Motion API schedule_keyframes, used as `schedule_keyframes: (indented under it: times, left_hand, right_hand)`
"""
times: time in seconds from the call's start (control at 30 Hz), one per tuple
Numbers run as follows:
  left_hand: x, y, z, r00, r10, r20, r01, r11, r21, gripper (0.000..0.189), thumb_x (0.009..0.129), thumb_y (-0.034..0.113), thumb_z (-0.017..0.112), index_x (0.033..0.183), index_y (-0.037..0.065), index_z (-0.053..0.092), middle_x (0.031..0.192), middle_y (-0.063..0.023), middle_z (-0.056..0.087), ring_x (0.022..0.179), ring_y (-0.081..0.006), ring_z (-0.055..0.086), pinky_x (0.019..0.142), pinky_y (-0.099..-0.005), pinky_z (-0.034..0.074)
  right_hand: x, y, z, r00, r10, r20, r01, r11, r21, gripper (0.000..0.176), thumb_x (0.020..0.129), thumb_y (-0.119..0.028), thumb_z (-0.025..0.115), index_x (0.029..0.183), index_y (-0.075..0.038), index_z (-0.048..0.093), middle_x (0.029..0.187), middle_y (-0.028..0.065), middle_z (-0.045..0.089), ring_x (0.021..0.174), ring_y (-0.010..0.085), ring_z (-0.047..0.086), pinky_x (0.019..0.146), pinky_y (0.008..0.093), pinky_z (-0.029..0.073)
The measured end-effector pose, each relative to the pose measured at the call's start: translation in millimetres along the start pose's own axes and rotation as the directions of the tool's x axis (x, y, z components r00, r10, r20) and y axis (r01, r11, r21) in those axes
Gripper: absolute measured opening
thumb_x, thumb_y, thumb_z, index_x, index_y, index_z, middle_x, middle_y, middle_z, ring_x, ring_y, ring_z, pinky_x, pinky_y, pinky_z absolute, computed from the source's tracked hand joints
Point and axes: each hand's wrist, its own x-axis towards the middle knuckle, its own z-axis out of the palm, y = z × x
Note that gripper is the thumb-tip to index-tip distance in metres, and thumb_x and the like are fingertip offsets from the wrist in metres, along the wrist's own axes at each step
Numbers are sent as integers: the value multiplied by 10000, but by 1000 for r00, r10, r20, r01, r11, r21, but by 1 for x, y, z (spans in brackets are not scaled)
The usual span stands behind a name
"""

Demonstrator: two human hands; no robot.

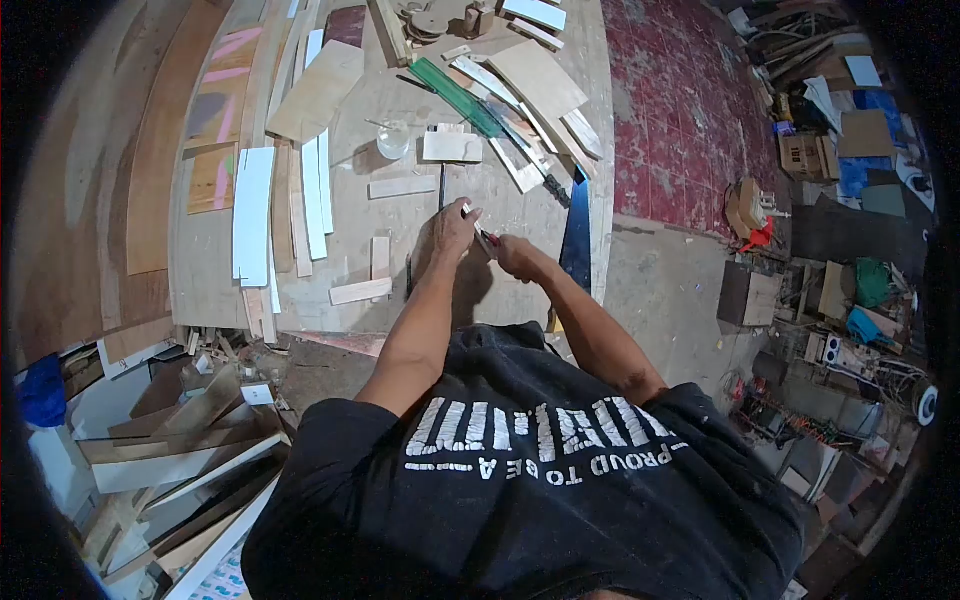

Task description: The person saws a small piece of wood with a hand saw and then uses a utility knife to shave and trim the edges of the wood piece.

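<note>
Over the workbench [340, 215], my left hand [455, 230] is closed around a small pale piece [467, 210] that points upward. Just to its right, my right hand [517, 257] wraps round the handle of a tool with red on it [491, 240], whose metal part meets the piece near my left fingers. The exact kind of tool is too small to tell. Beyond my hands lies a small wooden block [452, 147], with a thin dark bar [443, 185] running from it toward my left hand. A blue saw blade [577, 230] lies right of my right hand.
A clear cup [392, 140] stands beyond short wood strips [402, 187]. A green ruler-like strip [455, 95] and boards [537, 78] lie at the back right. White strips [254, 215] line the left side. Wood offcuts [190, 440] are piled below left.
</note>
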Motion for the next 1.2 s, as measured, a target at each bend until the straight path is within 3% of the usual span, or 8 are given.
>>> schedule_keyframes:
  times: [0.17,0.23,0.37,0.77,0.97,1.1,1.17,1.2]
  left_hand:
    - [0,6,-6,1000,-26,13,26,999,35,447,871,346,687,1194,41,637,1105,-246,667,1043,-387,637,926,-424,480]
    - [-2,1,2,999,-43,28,42,999,28,446,871,349,686,1189,41,638,1101,-244,668,1043,-385,637,925,-424,479]
    - [-1,-2,1,999,-31,25,31,999,17,436,869,359,686,1176,53,643,1090,-241,671,1044,-383,636,916,-420,479]
    - [-2,7,-5,1000,-28,-1,28,1000,13,431,869,330,693,1188,46,640,1108,-242,666,1056,-388,632,920,-447,482]
    - [-7,14,-8,1000,-25,13,25,999,41,419,867,316,699,1182,45,645,1107,-242,666,1043,-385,635,916,-445,481]
    - [-5,13,-8,999,-42,0,42,999,10,408,868,308,701,1174,45,650,1113,-237,666,1053,-386,630,927,-442,477]
    - [-3,12,-6,999,-50,-1,50,999,-1,408,869,310,700,1174,44,649,1114,-237,666,1057,-387,628,930,-442,475]
    - [-3,13,-6,998,-64,2,64,998,-10,414,867,308,702,1179,42,646,1115,-236,666,1057,-388,628,931,-442,474]
  right_hand:
    - [4,-13,0,998,-59,32,65,971,-232,293,895,-127,460,1081,73,566,928,352,658,778,445,694,657,475,559]
    - [-15,-5,12,960,-25,-280,-34,978,-205,350,926,-231,508,1076,74,590,916,327,669,912,468,670,810,518,531]
    - [-12,41,30,942,-125,-312,119,992,-38,280,960,-197,439,1069,51,507,867,369,632,855,548,622,741,582,487]
    - [10,59,69,900,-185,-394,176,983,-58,212,988,-175,436,1068,21,444,730,347,606,724,550,600,631,609,446]
    - [-4,29,56,969,-9,-248,-11,997,-79,314,936,-177,474,1141,61,457,981,368,628,946,498,642,799,558,507]
    - [9,27,54,952,-79,-297,52,994,-96,287,863,-116,504,1059,90,463,792,359,633,797,520,647,714,563,514]
    - [14,22,42,972,-32,-232,10,996,-93,322,831,-110,518,1053,123,508,852,369,640,858,511,654,753,540,523]
    - [3,-1,22,994,-29,-102,7,978,-209,309,854,-154,544,1048,74,622,1093,303,647,1031,442,645,862,515,524]
